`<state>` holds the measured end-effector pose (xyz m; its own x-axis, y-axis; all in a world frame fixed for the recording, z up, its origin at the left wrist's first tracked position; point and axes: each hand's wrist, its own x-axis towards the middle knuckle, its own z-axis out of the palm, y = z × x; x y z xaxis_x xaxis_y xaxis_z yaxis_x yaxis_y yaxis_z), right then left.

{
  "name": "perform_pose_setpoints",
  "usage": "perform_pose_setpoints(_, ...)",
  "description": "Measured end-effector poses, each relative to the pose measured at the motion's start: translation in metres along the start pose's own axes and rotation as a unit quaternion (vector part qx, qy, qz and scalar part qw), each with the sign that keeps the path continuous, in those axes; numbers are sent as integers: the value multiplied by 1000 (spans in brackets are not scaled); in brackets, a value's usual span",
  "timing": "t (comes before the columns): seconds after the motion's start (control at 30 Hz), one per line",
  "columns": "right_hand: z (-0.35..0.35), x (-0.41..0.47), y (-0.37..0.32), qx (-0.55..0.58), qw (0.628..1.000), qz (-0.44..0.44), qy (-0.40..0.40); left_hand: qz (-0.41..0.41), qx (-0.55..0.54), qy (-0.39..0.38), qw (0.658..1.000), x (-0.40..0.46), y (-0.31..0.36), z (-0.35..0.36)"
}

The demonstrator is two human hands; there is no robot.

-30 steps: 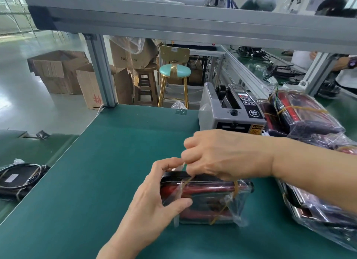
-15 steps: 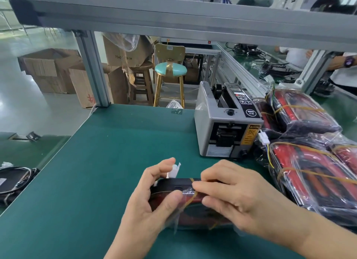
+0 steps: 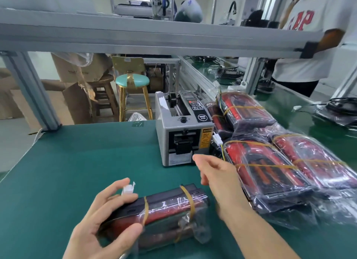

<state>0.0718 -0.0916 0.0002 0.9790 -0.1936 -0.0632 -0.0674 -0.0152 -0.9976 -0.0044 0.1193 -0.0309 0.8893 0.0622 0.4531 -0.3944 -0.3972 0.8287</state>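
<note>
Bagged red-black pack: rubber-banded, any writing's too blurry to read
Left hand: gripping its end
Right hand: loose, empty, near grey tape dispenser

One banded pack at 6 o'clock, at least four bagged packs at 3, one tape dispenser at 12, two stools at 11.
</note>
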Motion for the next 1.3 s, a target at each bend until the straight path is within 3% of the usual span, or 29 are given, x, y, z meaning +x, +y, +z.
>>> perform_pose_setpoints(0.07,9,19,4,65,992,102,40,-4,-7,2,1000,-1,0,0)
perform_pose_setpoints(0.13,19,35,4,97,983,132,83,-1,-6,2,1000,-2,-1,-1)
perform_pose_setpoints(0.83,53,74,-10,129,960,181,171,-19,-3,30,999,-8,9,3)
perform_pose_setpoints(0.9,49,66,-14,156,958,202,133,-15,-4,35,999,-9,9,4)
perform_pose_setpoints(1.0,29,38,-36,168,967,190,8,-8,9,64,998,-13,10,8)
perform_pose_setpoints(1.1,10,-13,-61,65,987,81,-123,-21,20,112,993,-18,11,17)
perform_pose_setpoints(1.17,13,-50,-69,27,980,18,-197,-42,28,140,989,-25,13,24)
perform_pose_setpoints(1.23,21,-75,-63,-9,974,-36,-225,-48,46,163,984,-32,16,29)
perform_pose_setpoints(1.3,27,-87,-48,-70,974,-74,-201,-42,62,180,981,-38,19,33)
